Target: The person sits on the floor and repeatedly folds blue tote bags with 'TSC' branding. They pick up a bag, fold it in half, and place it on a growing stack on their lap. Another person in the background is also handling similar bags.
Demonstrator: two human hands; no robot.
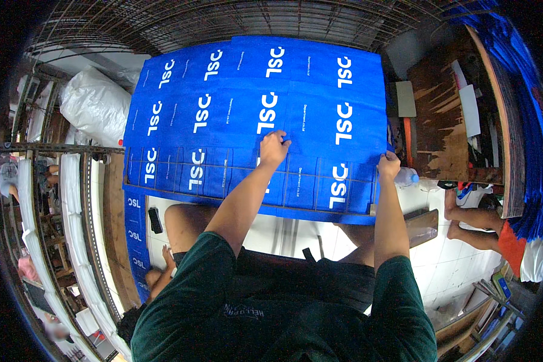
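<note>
Broad blue printed sheets with white lettering lie spread in front of me, in overlapping rows. My left hand is closed near the middle, its curled fingers gripping the blue sheet by its near edge. At the right-hand near corner my right hand is closed in a pinch on the edge of the same sheet. Below the hands, more of the blue material lies beneath the thin bars of a wire rack. What lies between the left fingertips is partly hidden.
A metal mesh rack spans the far side. A wrapped plastic bundle sits at left, beside shelving. At right are a wooden board, a clear bottle, hanging blue fabric and another person's legs. A black object lies on the floor.
</note>
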